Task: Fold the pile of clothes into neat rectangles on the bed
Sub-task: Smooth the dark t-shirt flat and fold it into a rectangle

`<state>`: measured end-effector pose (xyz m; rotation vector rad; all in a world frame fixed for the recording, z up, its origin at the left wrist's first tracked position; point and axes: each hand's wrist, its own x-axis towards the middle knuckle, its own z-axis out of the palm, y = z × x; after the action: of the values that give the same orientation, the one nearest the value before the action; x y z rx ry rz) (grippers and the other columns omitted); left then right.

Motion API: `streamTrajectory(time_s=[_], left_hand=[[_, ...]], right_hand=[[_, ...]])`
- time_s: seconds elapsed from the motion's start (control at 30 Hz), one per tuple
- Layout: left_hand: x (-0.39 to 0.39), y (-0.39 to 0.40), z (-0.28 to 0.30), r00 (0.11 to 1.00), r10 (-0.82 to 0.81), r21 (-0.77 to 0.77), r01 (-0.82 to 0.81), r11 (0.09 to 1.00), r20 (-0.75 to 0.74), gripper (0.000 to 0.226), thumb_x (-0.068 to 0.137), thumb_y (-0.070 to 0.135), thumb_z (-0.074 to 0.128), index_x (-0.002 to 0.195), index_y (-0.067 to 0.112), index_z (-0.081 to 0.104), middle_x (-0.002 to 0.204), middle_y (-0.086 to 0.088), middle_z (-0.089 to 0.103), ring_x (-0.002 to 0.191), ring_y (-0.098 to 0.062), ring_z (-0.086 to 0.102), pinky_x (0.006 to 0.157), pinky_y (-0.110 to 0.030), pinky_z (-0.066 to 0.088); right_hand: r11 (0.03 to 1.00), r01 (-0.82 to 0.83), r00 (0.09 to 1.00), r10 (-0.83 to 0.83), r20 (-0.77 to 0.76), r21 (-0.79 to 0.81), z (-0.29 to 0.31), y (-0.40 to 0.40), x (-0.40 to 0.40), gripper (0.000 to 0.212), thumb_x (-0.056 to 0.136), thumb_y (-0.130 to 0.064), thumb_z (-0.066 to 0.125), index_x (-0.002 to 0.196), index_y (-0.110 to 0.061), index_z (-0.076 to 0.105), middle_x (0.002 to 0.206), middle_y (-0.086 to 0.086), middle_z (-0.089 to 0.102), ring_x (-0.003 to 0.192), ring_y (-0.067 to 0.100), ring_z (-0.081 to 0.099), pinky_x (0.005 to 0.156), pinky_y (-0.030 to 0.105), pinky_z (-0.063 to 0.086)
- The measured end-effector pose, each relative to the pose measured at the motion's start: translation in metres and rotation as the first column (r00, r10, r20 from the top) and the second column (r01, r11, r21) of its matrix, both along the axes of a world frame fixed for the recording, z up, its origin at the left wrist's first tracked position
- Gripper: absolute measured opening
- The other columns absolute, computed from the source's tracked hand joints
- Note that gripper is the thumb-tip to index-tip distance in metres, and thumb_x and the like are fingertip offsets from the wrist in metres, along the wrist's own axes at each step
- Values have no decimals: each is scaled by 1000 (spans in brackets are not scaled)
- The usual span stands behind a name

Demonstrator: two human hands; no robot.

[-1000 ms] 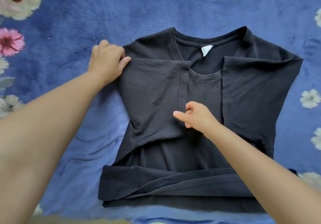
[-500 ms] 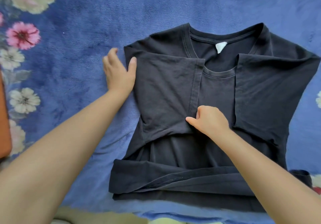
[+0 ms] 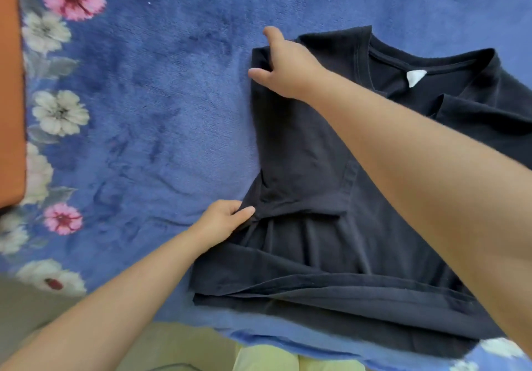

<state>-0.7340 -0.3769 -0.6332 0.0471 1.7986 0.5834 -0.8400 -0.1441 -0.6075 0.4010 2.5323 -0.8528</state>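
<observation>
While one black t-shirt [image 3: 302, 146] lies on the blanket [image 3: 161, 97], left hand [image 3: 223, 221] and right hand [image 3: 283, 65] pinch its edge

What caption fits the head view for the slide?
Left hand pinches the dark T-shirt at its left edge; right hand grips its top-left corner.

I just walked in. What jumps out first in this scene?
A dark T-shirt lies half folded on a blue flowered blanket. The right hand reaches across and grips its upper left corner, while the left hand pinches the left edge lower down.
</observation>
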Motion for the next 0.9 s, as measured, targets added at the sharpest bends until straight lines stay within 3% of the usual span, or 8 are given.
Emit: streamTrajectory(time_s=[0.13,0.27,0.3,0.4,0.57,0.7,0.8,0.9], left_hand=[[-11,-13,-4,978,-31,59,19,998,205,26,95,34,47,78,15,49,70,-1,43,67,-11,41,65,-23,34],[-19,-12,-5,965,-36,65,20,998,260,43,96,29,48,61,21,24,44,13,20,39,-5,18,44,-21,19],[-21,-12,-6,959,-21,69,1,998,282,43,96,28,47,61,21,23,43,14,18,37,-5,17,43,-22,19],[-25,-13,-5,926,9,73,-39,997,378,41,98,25,43,61,20,26,43,12,20,37,-5,17,44,-22,20],[-28,-9,1,892,36,44,-63,997,451,39,99,21,39,61,18,35,46,10,21,38,-2,17,43,-19,17],[-25,2,8,937,27,-56,-8,998,349,37,97,31,44,63,21,35,47,10,21,44,-8,19,45,-22,17],[-17,18,16,996,33,-42,-29,999,87,43,93,43,48,60,20,30,55,6,23,52,-12,23,50,-25,20],[-10,35,18,981,93,-2,-94,996,-170,43,90,38,55,61,18,30,60,6,35,58,-13,37,57,-25,28]], right_hand=[[989,-122,992,124,-13,82,-4,-7,-17,46,91,-15,47,136,-14,41,127,7,55,123,22,44,93,26,35],[986,113,980,-89,-180,122,0,4,-24,38,91,-10,40,121,-20,60,85,-16,59,96,13,49,92,20,34],[980,165,970,-140,-200,114,0,7,-23,37,91,-11,40,120,-19,61,86,-18,59,97,12,49,94,19,34],[972,228,958,-212,-194,63,-12,6,-18,33,93,-16,43,121,-19,61,117,-3,64,115,13,52,98,16,32],[991,128,985,-122,-124,37,-17,1,-17,39,95,-32,44,131,-17,49,116,2,63,117,16,50,92,20,31],[996,87,996,-86,-39,37,-6,24,6,37,96,-30,39,124,-9,52,117,10,61,112,24,50,86,26,35],[993,62,996,-68,63,100,-1,48,37,34,95,-27,41,118,-9,57,116,11,61,110,28,52,86,30,39],[985,7,975,-45,215,174,0,63,60,31,91,-28,47,111,-8,59,105,9,61,106,29,52,89,36,40]])
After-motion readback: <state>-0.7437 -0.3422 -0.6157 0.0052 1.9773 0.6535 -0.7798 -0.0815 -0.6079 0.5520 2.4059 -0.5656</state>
